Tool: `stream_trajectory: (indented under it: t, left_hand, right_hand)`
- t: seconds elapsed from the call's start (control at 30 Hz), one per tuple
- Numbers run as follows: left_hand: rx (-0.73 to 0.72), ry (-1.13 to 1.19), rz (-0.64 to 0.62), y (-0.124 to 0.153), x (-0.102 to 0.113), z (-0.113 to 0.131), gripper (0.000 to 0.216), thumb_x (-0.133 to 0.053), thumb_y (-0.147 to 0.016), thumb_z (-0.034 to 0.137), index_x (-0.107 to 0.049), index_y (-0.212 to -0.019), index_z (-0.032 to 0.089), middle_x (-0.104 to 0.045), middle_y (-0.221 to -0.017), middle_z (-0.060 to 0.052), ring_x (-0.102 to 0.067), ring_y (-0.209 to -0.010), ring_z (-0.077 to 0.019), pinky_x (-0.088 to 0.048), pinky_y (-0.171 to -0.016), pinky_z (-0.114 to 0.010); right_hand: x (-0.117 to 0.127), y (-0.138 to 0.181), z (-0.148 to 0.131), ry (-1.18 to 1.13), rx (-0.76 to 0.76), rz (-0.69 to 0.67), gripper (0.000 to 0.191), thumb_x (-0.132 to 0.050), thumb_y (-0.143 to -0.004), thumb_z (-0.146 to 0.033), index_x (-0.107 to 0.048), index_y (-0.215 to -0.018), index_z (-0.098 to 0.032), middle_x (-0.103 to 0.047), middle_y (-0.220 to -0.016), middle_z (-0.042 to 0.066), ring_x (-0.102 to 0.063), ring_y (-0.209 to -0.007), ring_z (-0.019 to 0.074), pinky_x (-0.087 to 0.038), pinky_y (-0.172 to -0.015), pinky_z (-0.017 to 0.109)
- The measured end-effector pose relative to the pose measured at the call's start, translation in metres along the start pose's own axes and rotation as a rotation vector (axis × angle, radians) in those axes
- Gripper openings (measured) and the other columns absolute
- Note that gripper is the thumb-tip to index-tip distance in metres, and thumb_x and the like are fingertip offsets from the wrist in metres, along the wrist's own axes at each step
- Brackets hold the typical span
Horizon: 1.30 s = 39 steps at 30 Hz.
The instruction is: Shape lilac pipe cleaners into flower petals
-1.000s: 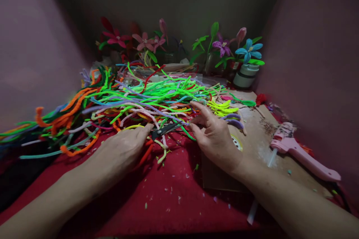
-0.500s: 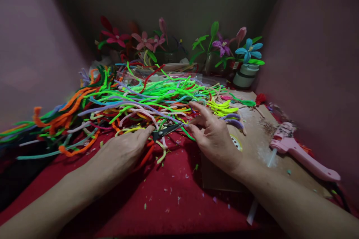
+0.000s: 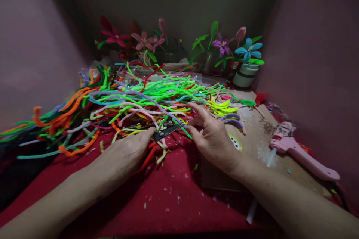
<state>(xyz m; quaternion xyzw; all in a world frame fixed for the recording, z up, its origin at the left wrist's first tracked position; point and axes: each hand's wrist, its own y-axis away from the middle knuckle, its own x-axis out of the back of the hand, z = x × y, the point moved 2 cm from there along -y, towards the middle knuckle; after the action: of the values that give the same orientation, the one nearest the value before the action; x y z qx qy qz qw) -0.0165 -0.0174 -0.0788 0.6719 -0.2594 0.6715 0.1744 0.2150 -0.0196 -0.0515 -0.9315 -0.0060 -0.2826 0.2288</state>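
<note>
My left hand [image 3: 131, 147] is closed around a pair of scissors [image 3: 168, 132] with dark blades that point right. A red-orange part shows below this hand, possibly a handle. Between thumb and fingers, my right hand [image 3: 210, 138] pinches the end of a lavender pipe cleaner [image 3: 157, 104], right at the scissor tips. The rest of that stem runs up and left over a tangled pile of pipe cleaners [image 3: 168, 91] in green, pink, orange and other colours. Whether the blades are touching the stem is hard to make out.
Yellow [image 3: 223, 108] and purple pieces [image 3: 232, 119] lie right of the pile. A pink hot glue gun [image 3: 305, 155] rests on cardboard [image 3: 252, 119]. Pipe-cleaner flowers [image 3: 249, 50] stand along the back, one in a pale jar [image 3: 246, 75]. Clippings litter the red cloth [image 3: 157, 213].
The lavender pipe cleaner's free part has swung up and away across the pile. Both hands stay nearly in place, with the scissors still at the pinched end.
</note>
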Motion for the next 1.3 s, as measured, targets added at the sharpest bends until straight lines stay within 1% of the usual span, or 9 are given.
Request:
stream_trajectory:
  t: [0.17, 0.37, 0.63, 0.77, 0.9, 1.0, 1.13, 1.23, 1.3]
  left_hand:
    - [0.002, -0.027, 0.023, 0.000, 0.001, 0.003, 0.041, -0.039, -0.086, 0.018, -0.044, -0.126, 0.013, -0.068, -0.100, -0.015, -0.068, -0.080, -0.0250, -0.052, -0.061, -0.033]
    - [-0.028, -0.055, 0.031, -0.001, 0.005, 0.009, 0.037, -0.035, -0.089, 0.024, -0.045, -0.122, 0.012, -0.069, -0.087, -0.013, -0.068, -0.072, -0.0250, -0.051, -0.056, -0.032]
    - [-0.026, -0.040, 0.019, -0.003, 0.005, 0.008, 0.045, -0.036, -0.086, 0.014, -0.038, -0.131, 0.008, -0.065, -0.108, -0.018, -0.065, -0.093, -0.0260, -0.053, -0.071, -0.035]
    - [-0.019, -0.027, 0.007, -0.005, 0.007, 0.010, 0.047, -0.037, -0.087, 0.016, -0.035, -0.133, 0.007, -0.060, -0.117, -0.019, -0.061, -0.104, -0.0258, -0.051, -0.081, -0.035]
    - [-0.001, 0.028, -0.031, -0.006, 0.007, 0.011, 0.048, -0.035, -0.088, 0.018, -0.033, -0.134, 0.006, -0.057, -0.121, -0.021, -0.059, -0.107, -0.0267, -0.050, -0.084, -0.037]
    - [0.026, 0.116, -0.009, -0.006, 0.014, 0.008, 0.047, -0.035, -0.087, 0.021, -0.036, -0.133, 0.012, -0.057, -0.123, -0.017, -0.058, -0.107, -0.0258, -0.050, -0.085, -0.037]
    - [0.099, 0.325, 0.087, -0.009, 0.038, 0.008, 0.041, -0.044, -0.083, 0.026, -0.047, -0.123, 0.019, -0.063, -0.113, -0.009, -0.063, -0.096, -0.0234, -0.050, -0.081, -0.032]
    - [0.209, 0.651, 0.244, -0.019, 0.055, 0.017, 0.042, -0.053, -0.077, 0.027, -0.051, -0.119, 0.019, -0.065, -0.106, -0.008, -0.063, -0.091, -0.0217, -0.051, -0.080, -0.031]
    - [0.267, 0.917, 0.253, -0.030, 0.059, 0.027, 0.047, -0.058, -0.073, 0.026, -0.051, -0.119, 0.016, -0.065, -0.104, -0.008, -0.062, -0.090, -0.0214, -0.052, -0.076, -0.030]
  right_hand:
    - [0.001, 0.000, 0.000, 0.010, -0.010, 0.005, 0.055, -0.046, -0.076, -0.011, -0.042, -0.131, -0.013, -0.066, -0.079, 0.004, -0.061, -0.073, 0.0177, -0.046, -0.071, 0.032]
    - [0.001, 0.000, -0.002, 0.024, -0.015, -0.006, 0.054, -0.046, -0.076, -0.011, -0.043, -0.130, -0.013, -0.066, -0.077, 0.004, -0.060, -0.071, 0.0171, -0.046, -0.070, 0.031]
    - [0.000, -0.001, -0.001, 0.031, 0.007, -0.011, 0.057, -0.046, -0.075, -0.009, -0.041, -0.132, -0.010, -0.066, -0.078, 0.005, -0.061, -0.072, 0.0180, -0.046, -0.071, 0.031]
    - [0.001, -0.001, -0.002, 0.036, 0.019, -0.011, 0.058, -0.047, -0.074, -0.007, -0.040, -0.132, -0.007, -0.066, -0.076, 0.005, -0.061, -0.071, 0.0180, -0.046, -0.071, 0.032]
    - [0.001, -0.002, -0.001, -0.004, -0.007, -0.015, 0.058, -0.047, -0.073, -0.007, -0.041, -0.130, -0.008, -0.065, -0.075, 0.005, -0.060, -0.071, 0.0171, -0.045, -0.072, 0.032]
    - [0.000, -0.004, 0.002, -0.127, -0.081, 0.001, 0.054, -0.049, -0.073, -0.009, -0.045, -0.127, -0.012, -0.061, -0.067, 0.000, -0.056, -0.063, 0.0143, -0.045, -0.065, 0.030]
    - [0.000, -0.009, 0.006, -0.451, -0.284, -0.010, 0.047, -0.052, -0.071, -0.010, -0.047, -0.118, -0.014, -0.054, -0.055, -0.005, -0.049, -0.050, 0.0101, -0.041, -0.053, 0.026]
    - [0.000, -0.010, 0.004, -0.660, -0.426, -0.068, 0.046, -0.056, -0.068, -0.011, -0.046, -0.113, -0.014, -0.056, -0.054, -0.006, -0.049, -0.046, 0.0091, -0.040, -0.049, 0.024]
    - [0.001, -0.010, 0.001, -0.735, -0.471, -0.090, 0.045, -0.058, -0.066, -0.012, -0.047, -0.110, -0.015, -0.058, -0.055, -0.006, -0.052, -0.047, 0.0096, -0.040, -0.049, 0.023]
